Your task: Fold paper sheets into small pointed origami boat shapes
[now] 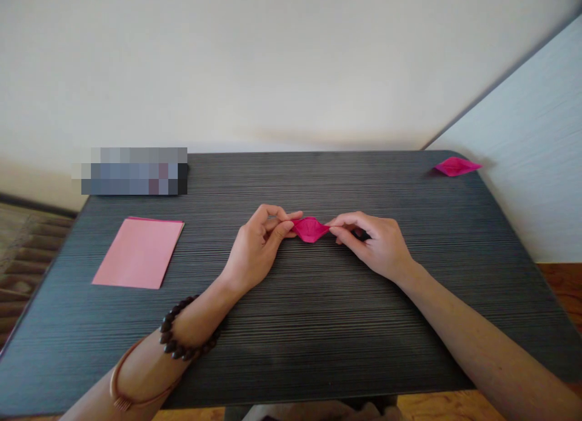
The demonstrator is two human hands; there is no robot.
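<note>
A small piece of folded magenta paper [311, 229], pointed at both ends and wider in the middle, is held between my two hands above the middle of the table. My left hand [259, 245] pinches its left tip between thumb and fingers. On the other side, my right hand [373, 239] grips the right tip with thumb and forefinger. Creases show on the paper's middle part. The ends are partly hidden by my fingertips.
A stack of square pink paper [139, 253] lies to the left on the dark table [291, 324]. Another folded magenta paper [457, 166] rests at the far right corner. A blurred-out object [134, 172] stands at the back left, near the wall [291, 63].
</note>
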